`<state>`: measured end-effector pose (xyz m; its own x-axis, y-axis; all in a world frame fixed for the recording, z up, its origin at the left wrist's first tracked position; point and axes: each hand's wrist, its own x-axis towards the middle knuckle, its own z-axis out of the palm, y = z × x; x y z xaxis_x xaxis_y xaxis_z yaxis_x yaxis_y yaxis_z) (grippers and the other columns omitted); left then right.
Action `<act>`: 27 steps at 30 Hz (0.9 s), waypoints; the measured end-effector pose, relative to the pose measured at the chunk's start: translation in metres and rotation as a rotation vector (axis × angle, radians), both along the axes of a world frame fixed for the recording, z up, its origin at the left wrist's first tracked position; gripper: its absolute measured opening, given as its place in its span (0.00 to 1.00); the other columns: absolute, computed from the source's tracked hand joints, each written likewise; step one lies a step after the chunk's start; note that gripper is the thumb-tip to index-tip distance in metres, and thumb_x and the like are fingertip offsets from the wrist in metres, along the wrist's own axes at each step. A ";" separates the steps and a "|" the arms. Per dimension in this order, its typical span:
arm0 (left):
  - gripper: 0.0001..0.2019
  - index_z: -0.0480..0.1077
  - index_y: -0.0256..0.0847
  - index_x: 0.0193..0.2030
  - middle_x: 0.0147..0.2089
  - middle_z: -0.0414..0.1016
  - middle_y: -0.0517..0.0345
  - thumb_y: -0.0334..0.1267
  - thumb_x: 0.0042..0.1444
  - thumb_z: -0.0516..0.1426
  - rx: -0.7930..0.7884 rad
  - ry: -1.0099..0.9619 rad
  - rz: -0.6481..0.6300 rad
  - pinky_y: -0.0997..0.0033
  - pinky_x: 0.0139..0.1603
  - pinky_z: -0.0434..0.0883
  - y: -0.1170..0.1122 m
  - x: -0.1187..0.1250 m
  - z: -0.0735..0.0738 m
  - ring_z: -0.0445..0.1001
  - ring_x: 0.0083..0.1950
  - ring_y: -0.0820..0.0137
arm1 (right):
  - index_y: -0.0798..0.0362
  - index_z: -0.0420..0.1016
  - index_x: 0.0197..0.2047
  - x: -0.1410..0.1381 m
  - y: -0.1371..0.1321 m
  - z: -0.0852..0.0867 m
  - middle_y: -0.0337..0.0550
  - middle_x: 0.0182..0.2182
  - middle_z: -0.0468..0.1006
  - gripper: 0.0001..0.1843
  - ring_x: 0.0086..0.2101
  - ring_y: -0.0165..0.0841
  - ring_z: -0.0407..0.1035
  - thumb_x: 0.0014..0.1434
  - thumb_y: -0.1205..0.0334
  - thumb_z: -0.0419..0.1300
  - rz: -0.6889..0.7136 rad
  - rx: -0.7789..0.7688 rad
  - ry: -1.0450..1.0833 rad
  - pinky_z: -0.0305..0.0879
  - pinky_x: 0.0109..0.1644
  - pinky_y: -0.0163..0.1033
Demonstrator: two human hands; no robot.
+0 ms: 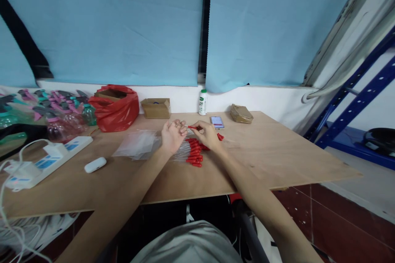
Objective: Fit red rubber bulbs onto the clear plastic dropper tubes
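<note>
My right hand (207, 134) is closed in a pinch on the red handle of a thin red-handled tool (191, 127), which points left. Close beside it, my left hand (173, 136) is turned palm up with its fingers curled at the tool's thin end; what lies between those fingers is too small to make out. Below and between my hands lies a pile of similar red-handled tools (194, 154), their thin metal shafts pointing left. Clear plastic bags (135, 144) lie flat to the left of my left hand, partly behind my forearm.
A phone (217, 122), a white bottle (203, 102) and cardboard boxes (156, 109) (241, 114) stand behind. Leftward are a red plastic bag (119, 111), spray bottles (58, 119), a power strip (74, 143) with cables and a white earphone case (95, 164). A blue shelf (339, 119) stands right.
</note>
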<state>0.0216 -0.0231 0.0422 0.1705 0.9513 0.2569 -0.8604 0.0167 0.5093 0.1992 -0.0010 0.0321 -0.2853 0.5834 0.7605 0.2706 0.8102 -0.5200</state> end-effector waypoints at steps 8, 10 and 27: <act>0.19 0.56 0.41 0.29 0.30 0.58 0.57 0.52 0.67 0.45 0.015 0.001 -0.024 0.70 0.28 0.63 -0.001 -0.007 0.004 0.60 0.27 0.71 | 0.53 0.78 0.47 -0.006 0.006 -0.010 0.42 0.32 0.81 0.18 0.33 0.34 0.75 0.63 0.47 0.63 0.224 -0.325 0.139 0.72 0.42 0.39; 0.19 0.57 0.41 0.30 0.31 0.59 0.57 0.52 0.67 0.45 0.026 0.018 -0.030 0.69 0.28 0.63 -0.002 -0.008 0.004 0.61 0.27 0.70 | 0.53 0.78 0.45 -0.007 0.009 -0.013 0.42 0.30 0.81 0.19 0.32 0.34 0.75 0.61 0.46 0.64 0.300 -0.438 0.204 0.73 0.40 0.39; 0.19 0.55 0.42 0.30 0.30 0.57 0.58 0.51 0.68 0.45 -0.007 0.007 -0.010 0.70 0.28 0.63 -0.005 -0.002 0.003 0.57 0.25 0.72 | 0.55 0.79 0.39 -0.011 0.009 -0.015 0.44 0.29 0.83 0.20 0.31 0.36 0.78 0.52 0.46 0.71 0.280 -0.496 0.310 0.77 0.40 0.41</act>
